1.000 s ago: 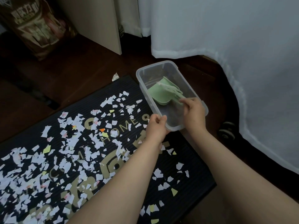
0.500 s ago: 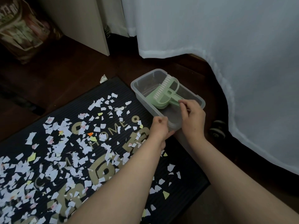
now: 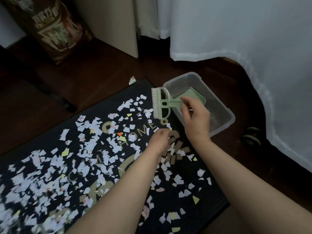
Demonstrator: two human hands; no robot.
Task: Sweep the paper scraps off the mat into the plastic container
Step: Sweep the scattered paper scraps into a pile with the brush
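A black doormat with gold "HOME" lettering lies on the floor, strewn with several white, yellow and pink paper scraps. At its far right corner stands a clear plastic container with a green dustpan inside. My right hand grips the handle of a green hand brush and holds it in the air over the mat's edge, beside the container. Just left of the container, my left hand hovers over the mat with fingers loosely curled, holding nothing that I can see.
A white cloth hangs down on the right, with a castor wheel under its hem. A beige panel and a brown printed bag stand at the back. One stray scrap lies on the dark wood floor.
My right hand lifted the brush out of the container, away from the dustpan, and brought it left over the mat. My left hand let go of the container's rim.
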